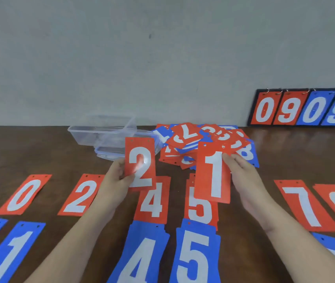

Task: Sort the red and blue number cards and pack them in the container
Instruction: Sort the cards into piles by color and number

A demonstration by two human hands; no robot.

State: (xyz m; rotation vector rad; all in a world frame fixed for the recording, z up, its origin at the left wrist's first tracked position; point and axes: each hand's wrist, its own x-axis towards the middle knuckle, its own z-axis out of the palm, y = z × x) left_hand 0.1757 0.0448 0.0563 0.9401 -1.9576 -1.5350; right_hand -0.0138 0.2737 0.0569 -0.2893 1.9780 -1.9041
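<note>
My left hand (119, 172) pinches red 2 card (140, 163); right hand (242, 170) pinches red 1 card (212, 170), both nearside of unsorted pile (203, 144). Risk: no red-1 stack visible; misfiling likely, glossy cards slipping.

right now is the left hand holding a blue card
No, the left hand grips a red 2 card, while the right hand holds a red 1 card.

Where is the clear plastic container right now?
The clear plastic container sits open at the far side of the table, left of centre in the head view, just left of the unsorted card pile and behind the red 2 card.
</note>
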